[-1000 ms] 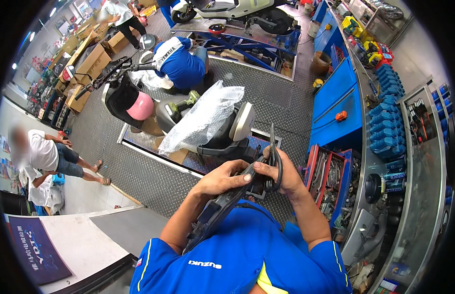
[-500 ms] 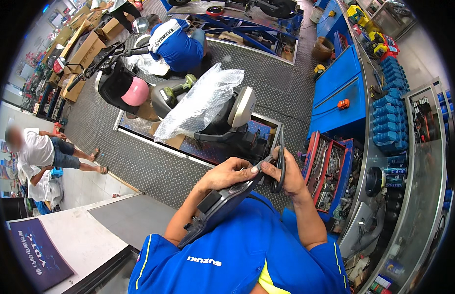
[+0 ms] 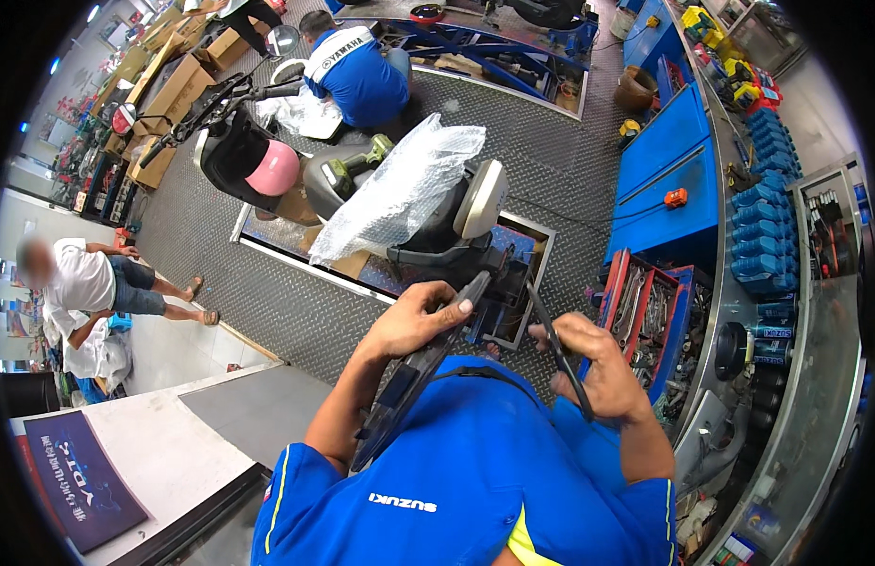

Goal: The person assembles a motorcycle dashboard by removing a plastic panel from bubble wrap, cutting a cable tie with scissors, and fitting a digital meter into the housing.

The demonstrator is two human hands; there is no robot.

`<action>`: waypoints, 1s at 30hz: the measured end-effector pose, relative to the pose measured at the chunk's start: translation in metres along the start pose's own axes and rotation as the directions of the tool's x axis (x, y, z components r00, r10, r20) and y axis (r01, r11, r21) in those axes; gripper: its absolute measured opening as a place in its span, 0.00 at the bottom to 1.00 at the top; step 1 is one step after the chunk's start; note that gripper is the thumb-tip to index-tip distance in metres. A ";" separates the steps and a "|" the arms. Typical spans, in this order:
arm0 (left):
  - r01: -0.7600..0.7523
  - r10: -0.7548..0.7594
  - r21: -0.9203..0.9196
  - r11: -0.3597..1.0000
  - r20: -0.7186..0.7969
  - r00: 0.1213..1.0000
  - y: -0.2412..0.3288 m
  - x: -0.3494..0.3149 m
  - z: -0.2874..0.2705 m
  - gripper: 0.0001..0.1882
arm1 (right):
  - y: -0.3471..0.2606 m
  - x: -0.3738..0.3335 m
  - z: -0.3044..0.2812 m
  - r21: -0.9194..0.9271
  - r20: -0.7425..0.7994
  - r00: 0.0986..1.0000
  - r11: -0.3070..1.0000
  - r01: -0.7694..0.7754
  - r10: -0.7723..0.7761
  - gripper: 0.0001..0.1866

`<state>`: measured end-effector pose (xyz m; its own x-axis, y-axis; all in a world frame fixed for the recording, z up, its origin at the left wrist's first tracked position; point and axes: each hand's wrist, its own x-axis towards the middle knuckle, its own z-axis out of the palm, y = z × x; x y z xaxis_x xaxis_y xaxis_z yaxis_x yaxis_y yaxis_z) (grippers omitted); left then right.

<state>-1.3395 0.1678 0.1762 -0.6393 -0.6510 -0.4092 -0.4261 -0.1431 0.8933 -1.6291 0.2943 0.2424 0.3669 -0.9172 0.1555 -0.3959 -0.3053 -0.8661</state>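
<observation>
My left hand [image 3: 420, 321] grips the upper end of a long black plastic panel [image 3: 397, 401], which slants down along my forearm against my blue shirt. In my closed right hand [image 3: 598, 366] is a thin black flexible strip or cable [image 3: 558, 351]; it runs from beside the scooter's rear down past my fingers. The hands are apart. Just ahead stands a partly stripped scooter [image 3: 437, 236] with a cream-white tail piece [image 3: 482, 198]. Bubble wrap [image 3: 400, 193] lies over its seat area, beside a green cordless power tool [image 3: 355, 166].
A red and blue tool drawer [image 3: 645, 316] full of wrenches is at my right, below a blue cabinet [image 3: 668, 184]. A co-worker in blue [image 3: 360, 80] crouches beyond the scooter. Another person [image 3: 84, 283] stands at the left. Cardboard boxes [image 3: 178, 94] line the far left.
My hands have moved apart, the right one going right with the black strip, which has straightened out. The panel has turned more upright in my left hand.
</observation>
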 end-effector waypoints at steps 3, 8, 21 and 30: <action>-0.053 0.051 -0.042 0.998 -0.042 0.998 -0.008 0.003 -0.002 0.34 | -0.021 -0.003 0.003 0.077 0.114 0.978 0.980 -0.181 0.172 0.35; -0.160 0.153 -0.154 0.975 -0.057 0.987 -0.003 0.005 0.004 0.28 | -0.035 0.012 0.005 -0.142 0.112 0.988 0.986 -0.086 0.103 0.37; -0.357 0.332 -0.197 0.913 -0.150 0.931 0.006 0.006 -0.002 0.40 | -0.032 0.026 0.000 0.079 0.245 0.951 0.974 -0.213 0.188 0.22; -0.292 0.298 -0.297 0.909 -0.026 0.954 0.025 0.002 -0.009 0.37 | -0.006 0.012 0.005 -0.026 0.334 0.916 0.973 -0.228 0.224 0.16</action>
<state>-1.3456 0.1565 0.1990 -0.7201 -0.6834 -0.1199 -0.0111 -0.1615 0.9868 -1.6184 0.2862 0.2477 0.5289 -0.8223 -0.2100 -0.4908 -0.0945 -0.8661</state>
